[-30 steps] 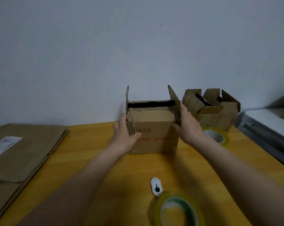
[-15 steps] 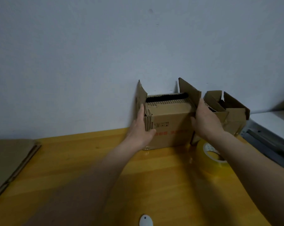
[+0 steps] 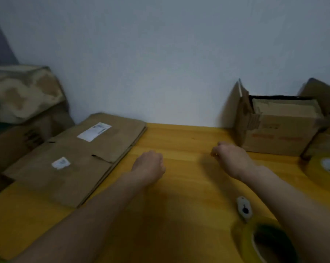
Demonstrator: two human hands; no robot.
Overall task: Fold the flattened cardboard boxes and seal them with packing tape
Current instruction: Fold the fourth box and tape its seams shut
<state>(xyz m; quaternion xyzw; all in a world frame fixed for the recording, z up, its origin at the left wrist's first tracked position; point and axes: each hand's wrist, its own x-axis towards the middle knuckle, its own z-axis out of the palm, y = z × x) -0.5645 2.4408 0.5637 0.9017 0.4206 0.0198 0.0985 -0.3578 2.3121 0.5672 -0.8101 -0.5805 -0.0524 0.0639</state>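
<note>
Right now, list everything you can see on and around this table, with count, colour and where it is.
table: one, yellow wood, fills the lower view
flattened boxes: a stack, count unclear, brown with two white labels, left side of the table
folded box: one, brown with red print, flaps up, back right by the wall
second box: one, brown, far right, mostly cut off
tape rolls: two, yellowish clear, one at the right edge, one at the near right
small cutter: one, white with a black spot, just behind the near roll
blurred brown boxes: count unclear, far left beside the table
wall: grey-white, behind
left hand: loosely curled, holds nothing, table centre
right hand: loosely curled, holds nothing, near the folded box
</note>
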